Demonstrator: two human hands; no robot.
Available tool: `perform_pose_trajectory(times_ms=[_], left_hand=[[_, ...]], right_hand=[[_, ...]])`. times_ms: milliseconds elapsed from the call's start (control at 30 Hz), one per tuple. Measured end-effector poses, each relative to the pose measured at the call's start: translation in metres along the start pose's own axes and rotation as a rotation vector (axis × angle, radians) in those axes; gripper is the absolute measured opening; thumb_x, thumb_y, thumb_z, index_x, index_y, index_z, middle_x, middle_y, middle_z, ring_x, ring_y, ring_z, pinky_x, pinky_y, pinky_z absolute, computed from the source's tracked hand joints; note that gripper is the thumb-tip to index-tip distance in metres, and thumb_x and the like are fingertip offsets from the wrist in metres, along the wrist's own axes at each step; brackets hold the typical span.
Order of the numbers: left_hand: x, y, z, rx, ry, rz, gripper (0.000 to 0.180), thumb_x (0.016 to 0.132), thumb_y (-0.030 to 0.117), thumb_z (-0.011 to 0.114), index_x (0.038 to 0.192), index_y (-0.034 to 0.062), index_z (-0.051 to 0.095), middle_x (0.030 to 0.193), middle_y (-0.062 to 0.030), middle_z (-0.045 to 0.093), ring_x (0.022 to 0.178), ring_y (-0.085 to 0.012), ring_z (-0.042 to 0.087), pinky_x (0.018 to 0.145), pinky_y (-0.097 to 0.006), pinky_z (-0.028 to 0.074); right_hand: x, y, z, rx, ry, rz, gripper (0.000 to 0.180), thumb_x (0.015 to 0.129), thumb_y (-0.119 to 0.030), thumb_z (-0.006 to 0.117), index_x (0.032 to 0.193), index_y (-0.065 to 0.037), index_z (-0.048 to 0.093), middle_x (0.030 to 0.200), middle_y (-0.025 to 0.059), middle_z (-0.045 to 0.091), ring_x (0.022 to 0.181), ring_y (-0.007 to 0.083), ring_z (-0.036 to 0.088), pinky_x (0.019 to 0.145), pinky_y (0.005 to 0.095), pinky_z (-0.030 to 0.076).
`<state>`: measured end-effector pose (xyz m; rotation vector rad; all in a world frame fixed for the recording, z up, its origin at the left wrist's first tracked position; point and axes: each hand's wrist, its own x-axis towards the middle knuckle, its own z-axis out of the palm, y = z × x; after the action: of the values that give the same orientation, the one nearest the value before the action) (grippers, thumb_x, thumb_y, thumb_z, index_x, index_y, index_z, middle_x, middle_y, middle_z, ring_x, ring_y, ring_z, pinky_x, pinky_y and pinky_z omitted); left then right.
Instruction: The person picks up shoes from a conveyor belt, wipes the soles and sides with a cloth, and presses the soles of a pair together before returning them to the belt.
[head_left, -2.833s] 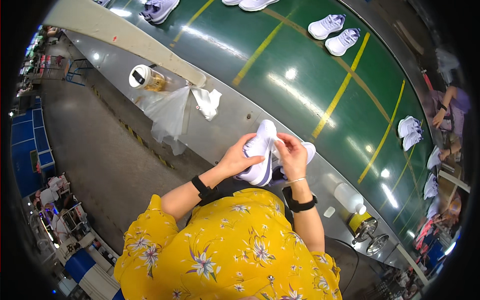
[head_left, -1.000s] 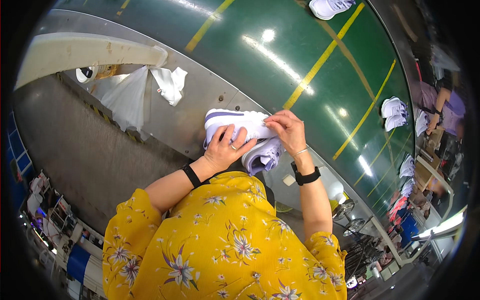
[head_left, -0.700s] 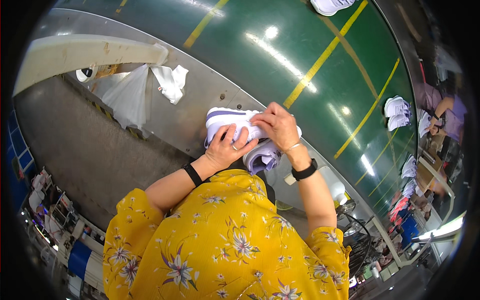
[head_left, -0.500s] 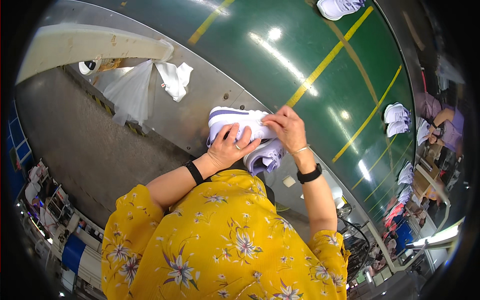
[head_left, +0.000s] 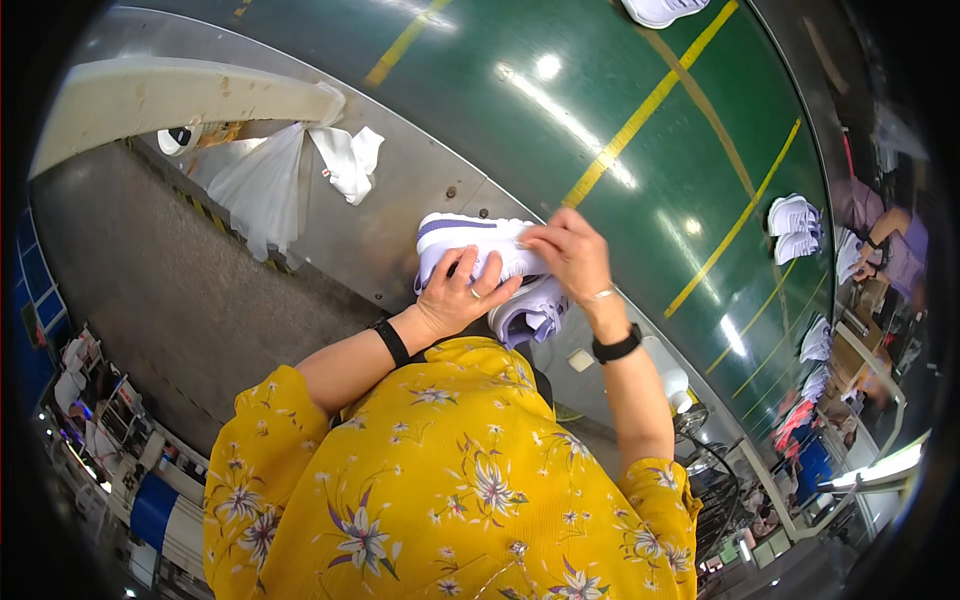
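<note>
A white and purple sneaker (head_left: 470,236) lies on its side in front of me, its white sole edge facing away. My left hand (head_left: 466,290) grips it, fingers spread over the upper and thumb beneath. At the shoe's right end my right hand (head_left: 574,256) pinches finger and thumb together against the sole edge. Whatever is between those fingertips is too small or hidden to make out. Just below, partly covered by the first shoe and my hands, a second purple and white sneaker (head_left: 530,315) shows its opening and laces.
Beyond the metal ledge (head_left: 400,225) runs a green belt (head_left: 560,130) with yellow stripes, carrying several sneakers (head_left: 796,228). A white cloth (head_left: 350,163) and a translucent bag (head_left: 262,190) hang at a cream machine arm (head_left: 190,95). On the right, another person (head_left: 888,250) handles shoes.
The belt's stripes and the far sneaker at the top have shifted slightly up and left. My right fingertips have moved slightly left along the sole edge; my left hand keeps its hold.
</note>
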<state>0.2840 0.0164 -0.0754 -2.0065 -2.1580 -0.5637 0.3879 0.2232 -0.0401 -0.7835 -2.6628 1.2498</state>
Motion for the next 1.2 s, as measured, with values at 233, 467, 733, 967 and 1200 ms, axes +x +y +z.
perform_pose_trajectory(times_ms=[233, 467, 733, 967, 1200], left_hand=[[-0.005, 0.000, 0.004, 0.014, 0.038, 0.010, 0.037, 0.092, 0.025, 0.061, 0.127, 0.0334, 0.067, 0.131, -0.0068, 0.050, 0.116, -0.0337, 0.048, 0.097, -0.046, 0.046], [0.003, -0.005, -0.009, -0.066, -0.048, 0.007, 0.037, 0.092, 0.021, 0.059, 0.126, 0.0327, 0.069, 0.132, -0.0080, 0.051, 0.118, -0.0344, 0.048, 0.099, -0.048, 0.045], [0.041, -0.037, -0.029, -0.382, -0.118, 0.061, 0.037, 0.084, 0.016, 0.062, 0.116, 0.0289, 0.074, 0.120, -0.0079, 0.064, 0.110, -0.0319, 0.058, 0.099, -0.049, 0.045], [0.049, -0.032, -0.019, -0.342, -0.211, 0.173, 0.032, 0.086, 0.021, 0.060, 0.114, 0.0270, 0.074, 0.121, -0.0090, 0.063, 0.111, -0.0313, 0.059, 0.102, -0.049, 0.045], [0.065, -0.035, -0.009, -0.359, -0.230, 0.159, 0.027, 0.087, 0.023, 0.061, 0.110, 0.0267, 0.075, 0.121, -0.0087, 0.063, 0.111, -0.0306, 0.058, 0.102, -0.049, 0.045]], right_hand=[[0.011, -0.012, -0.001, -0.063, -0.082, -0.164, 0.011, 0.082, -0.016, 0.079, 0.093, -0.016, 0.080, 0.079, 0.0024, 0.057, 0.071, 0.0209, 0.062, 0.061, 0.0343, 0.050], [-0.019, 0.022, -0.039, 0.017, -0.087, 0.206, 0.015, 0.081, -0.010, 0.080, 0.096, -0.012, 0.081, 0.078, 0.0039, 0.061, 0.073, 0.0189, 0.063, 0.066, 0.0314, 0.051], [-0.024, 0.009, -0.020, 0.449, 0.126, 0.408, 0.014, 0.086, -0.004, 0.076, 0.100, -0.004, 0.079, 0.089, 0.0048, 0.071, 0.079, 0.0158, 0.066, 0.072, 0.0290, 0.052], [-0.016, 0.009, -0.013, 0.172, -0.042, 0.298, 0.012, 0.087, -0.009, 0.073, 0.097, -0.006, 0.077, 0.093, 0.0115, 0.071, 0.084, 0.0300, 0.070, 0.077, 0.0361, 0.056], [0.015, 0.019, -0.003, 0.132, -0.151, 0.085, 0.012, 0.087, -0.011, 0.070, 0.097, -0.005, 0.074, 0.095, 0.0126, 0.070, 0.088, 0.0357, 0.068, 0.078, 0.0406, 0.056]])
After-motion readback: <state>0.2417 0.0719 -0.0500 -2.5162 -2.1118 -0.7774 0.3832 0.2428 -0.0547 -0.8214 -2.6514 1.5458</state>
